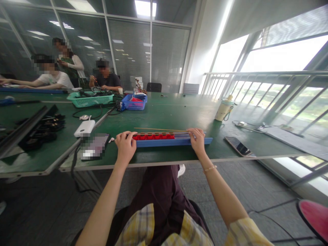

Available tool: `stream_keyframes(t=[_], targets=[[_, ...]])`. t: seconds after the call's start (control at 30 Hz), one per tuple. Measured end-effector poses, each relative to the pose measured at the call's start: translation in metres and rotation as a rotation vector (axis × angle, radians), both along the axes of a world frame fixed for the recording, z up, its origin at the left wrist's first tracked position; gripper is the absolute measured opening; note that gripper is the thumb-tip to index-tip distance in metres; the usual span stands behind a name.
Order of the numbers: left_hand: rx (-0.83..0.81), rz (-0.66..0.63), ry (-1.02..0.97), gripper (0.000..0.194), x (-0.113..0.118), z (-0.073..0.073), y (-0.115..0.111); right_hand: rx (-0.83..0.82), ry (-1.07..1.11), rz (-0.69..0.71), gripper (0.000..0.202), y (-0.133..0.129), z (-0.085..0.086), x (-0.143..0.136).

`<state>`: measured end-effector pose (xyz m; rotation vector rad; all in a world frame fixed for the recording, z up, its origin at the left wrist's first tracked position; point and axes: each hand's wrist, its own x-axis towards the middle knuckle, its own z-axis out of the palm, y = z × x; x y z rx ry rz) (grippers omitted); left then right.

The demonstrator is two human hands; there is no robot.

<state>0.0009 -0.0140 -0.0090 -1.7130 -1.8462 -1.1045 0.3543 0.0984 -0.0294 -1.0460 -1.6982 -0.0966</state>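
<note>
A long, narrow blue tray (164,141) lies near the table's front edge, with a row of red plastic compartments (155,136) in its left and middle part. My left hand (126,145) is closed over the tray's left end, fingers over the top. Toward the right end, my right hand (196,140) is closed over it in the same way. Thin strips run along the tray's top between both hands; whether the fingertips also pinch them I cannot make out. Behind the tray lies a thin yellowish stick (159,129), slanting toward my right hand.
On the left are a phone (95,147), a white box-shaped device (85,128), a green basket (91,99) and a blue basket (134,102). Another phone (238,146) and a cup (224,109) stand to the right. Several people are at the far left.
</note>
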Motion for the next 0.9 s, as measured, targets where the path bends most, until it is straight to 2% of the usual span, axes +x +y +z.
stream_keyframes(t=[0.27, 0.5, 0.73, 0.9], targets=[[0.007, 0.001, -0.001, 0.036, 0.0, -0.0003, 0.0001, 0.016, 0.09, 0.048, 0.028, 0.0065, -0.0018, 0.0055], [-0.004, 0.001, 0.003, 0.036, 0.0003, 0.0001, -0.0003, 0.014, 0.048, 0.053, 0.027, 0.0071, -0.0022, 0.005], [0.11, -0.02, -0.055, 0.056, -0.0028, -0.0023, 0.0044, 0.017, -0.01, 0.089, 0.026, 0.0055, -0.0029, 0.0014], [0.073, 0.033, -0.002, 0.044, -0.004, -0.0053, 0.0064, 0.003, -0.039, 0.04, 0.026, 0.0029, -0.0026, -0.0015]])
